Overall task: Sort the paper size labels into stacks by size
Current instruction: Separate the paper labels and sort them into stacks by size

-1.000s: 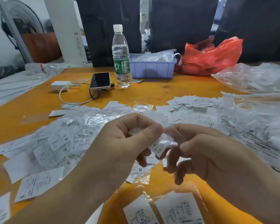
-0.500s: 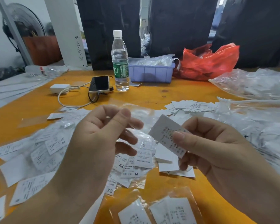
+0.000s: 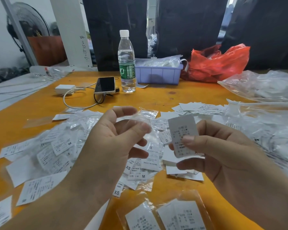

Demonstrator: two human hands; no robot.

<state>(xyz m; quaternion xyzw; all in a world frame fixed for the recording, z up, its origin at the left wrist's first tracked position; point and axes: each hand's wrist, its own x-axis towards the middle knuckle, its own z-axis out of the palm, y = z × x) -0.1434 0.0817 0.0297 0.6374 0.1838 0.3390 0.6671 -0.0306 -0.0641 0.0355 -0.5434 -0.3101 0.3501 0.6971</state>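
at nine o'clock on the orange table (image 3: pixel 156 100), a heap of loose size labels (image 3: pixel 56 146) lies spread in crumpled clear film, with m, s and xs marks readable among them. above centre-left, at about eleven o'clock, a white charger (image 3: pixel 64 89) and its cable sit beside a dark phone (image 3: pixel 105 85), and a water bottle (image 3: pixel 126 62) stands upright just right of the phone. the left hand (image 3: pixel 110 145) is raised over the heap at centre, thumb and forefinger pinching a clear plastic sleeve (image 3: pixel 140 116) that looks blurred. under both hands, more labels (image 3: pixel 143 165) lie face up. at twelve o'clock a lilac bin (image 3: pixel 158 74) holds clear packets, touching a red plastic bag (image 3: pixel 218 63) at one o'clock. the right hand (image 3: pixel 223 156), just right of centre, grips a single white label (image 3: pixel 183 135) between thumb and fingers, held nearly upright with its print toward the camera; its size mark is too blurred to read. a small stack of white labels (image 3: pixel 194 107) rests at two o'clock, near clear plastic bags (image 3: pixel 264 90) at three o'clock. at six o'clock, two sleeved labels (image 3: pixel 165 216) lie at the table's near edge.
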